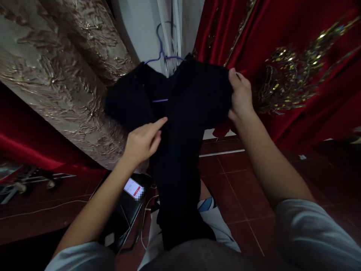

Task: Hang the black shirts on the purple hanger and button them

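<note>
A very dark short-sleeved garment [183,150] with an open V-shaped neckline hangs on a thin purple hanger [162,56]. Its lower part drops toward my lap. My right hand [241,94] is closed on the end of the sleeve at the right, thumb on top, drawing it outward. At the garment's front, my left hand [143,141] has its index finger stretched out to just below the neckline, thumb apart from it. The remaining fingers of that hand are partly hidden. Deep shadow conceals seams and fastenings in the cloth.
Beige embossed fabric [70,75] drapes on the left; red fabric [307,113] with gold sequins hangs on the right. A lit phone [134,189] lies on a black surface below my left hand. White cables [144,226] trail nearby over the red tiled floor [239,195].
</note>
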`<control>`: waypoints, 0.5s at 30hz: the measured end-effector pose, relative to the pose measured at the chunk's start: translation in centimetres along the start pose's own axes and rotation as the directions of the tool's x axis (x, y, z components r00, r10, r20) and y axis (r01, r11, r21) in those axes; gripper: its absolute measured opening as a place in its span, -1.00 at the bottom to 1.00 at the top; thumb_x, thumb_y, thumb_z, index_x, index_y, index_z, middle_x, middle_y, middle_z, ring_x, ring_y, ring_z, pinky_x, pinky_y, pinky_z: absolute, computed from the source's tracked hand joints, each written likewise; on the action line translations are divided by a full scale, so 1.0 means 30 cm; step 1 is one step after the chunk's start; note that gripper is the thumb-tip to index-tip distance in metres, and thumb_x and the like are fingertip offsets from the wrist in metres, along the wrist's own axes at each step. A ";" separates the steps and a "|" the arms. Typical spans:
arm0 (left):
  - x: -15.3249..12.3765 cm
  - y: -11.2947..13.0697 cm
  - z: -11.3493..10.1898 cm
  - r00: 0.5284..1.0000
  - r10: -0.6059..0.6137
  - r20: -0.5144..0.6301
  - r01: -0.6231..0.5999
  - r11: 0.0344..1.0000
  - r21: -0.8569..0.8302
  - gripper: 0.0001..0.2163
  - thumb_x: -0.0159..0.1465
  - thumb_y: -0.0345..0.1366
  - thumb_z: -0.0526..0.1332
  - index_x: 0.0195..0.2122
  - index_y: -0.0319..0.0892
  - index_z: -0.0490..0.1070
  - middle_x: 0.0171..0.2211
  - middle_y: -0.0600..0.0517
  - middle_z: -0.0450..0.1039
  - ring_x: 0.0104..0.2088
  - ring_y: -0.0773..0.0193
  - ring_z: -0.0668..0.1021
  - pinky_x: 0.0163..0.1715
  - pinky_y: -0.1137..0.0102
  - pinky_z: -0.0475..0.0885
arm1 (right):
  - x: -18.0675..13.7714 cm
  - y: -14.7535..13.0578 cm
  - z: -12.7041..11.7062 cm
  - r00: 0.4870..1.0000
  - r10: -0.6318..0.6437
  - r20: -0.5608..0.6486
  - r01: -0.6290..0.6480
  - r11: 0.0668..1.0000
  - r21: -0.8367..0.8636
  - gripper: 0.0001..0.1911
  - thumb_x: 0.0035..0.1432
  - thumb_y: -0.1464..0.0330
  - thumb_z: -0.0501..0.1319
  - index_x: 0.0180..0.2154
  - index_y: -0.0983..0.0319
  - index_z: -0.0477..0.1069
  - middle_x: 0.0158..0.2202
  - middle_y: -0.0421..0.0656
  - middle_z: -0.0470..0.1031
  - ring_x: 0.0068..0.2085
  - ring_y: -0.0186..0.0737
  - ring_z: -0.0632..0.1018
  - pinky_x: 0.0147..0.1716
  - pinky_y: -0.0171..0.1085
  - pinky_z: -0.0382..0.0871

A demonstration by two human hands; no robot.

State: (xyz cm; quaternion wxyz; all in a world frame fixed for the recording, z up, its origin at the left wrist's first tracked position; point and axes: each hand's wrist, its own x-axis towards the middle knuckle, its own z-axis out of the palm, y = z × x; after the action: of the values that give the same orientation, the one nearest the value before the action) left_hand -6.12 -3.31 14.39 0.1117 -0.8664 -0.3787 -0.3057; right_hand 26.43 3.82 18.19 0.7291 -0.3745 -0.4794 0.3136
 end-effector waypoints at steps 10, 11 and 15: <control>-0.086 0.095 0.183 0.975 -0.218 -0.044 0.187 0.912 -0.365 -0.82 0.48 -0.21 0.17 -0.09 -0.17 0.51 -0.21 -0.05 0.59 -0.23 0.20 0.64 -0.17 0.34 0.54 | -0.196 0.069 -0.175 0.983 -0.072 -0.170 0.056 0.994 -0.098 -0.68 0.23 0.05 0.27 -0.25 0.18 0.45 -0.29 -0.12 0.53 -0.10 -0.10 0.60 0.00 -0.04 0.51; -0.107 0.117 0.198 0.957 -0.255 -0.139 0.173 0.885 -0.432 -0.88 0.44 -0.25 0.23 -0.17 -0.16 0.51 -0.27 0.01 0.58 -0.28 0.26 0.62 -0.20 0.38 0.53 | -0.208 0.073 -0.174 0.975 -0.155 -0.162 0.119 0.970 -0.210 -0.70 0.24 0.08 0.26 -0.20 0.18 0.47 -0.21 -0.10 0.55 -0.05 -0.10 0.59 0.08 -0.01 0.47; -0.161 0.231 0.257 0.798 -0.517 -0.310 0.243 0.746 -0.620 -0.84 0.25 -0.31 0.43 -0.33 -0.18 0.46 -0.43 0.10 0.45 -0.43 0.37 0.55 -0.35 0.48 0.50 | -0.391 0.082 -0.089 0.862 -0.472 -0.183 0.287 0.753 -0.592 -0.59 0.23 0.17 0.29 0.07 0.17 0.41 0.21 0.02 0.36 0.31 0.04 0.36 0.29 0.11 0.25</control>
State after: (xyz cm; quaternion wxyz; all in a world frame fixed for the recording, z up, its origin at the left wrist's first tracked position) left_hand -0.21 -7.64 5.61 -0.1223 -0.6622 -0.4098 -0.6153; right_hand 24.65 -5.12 9.96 0.7081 -0.5054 -0.4897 -0.0586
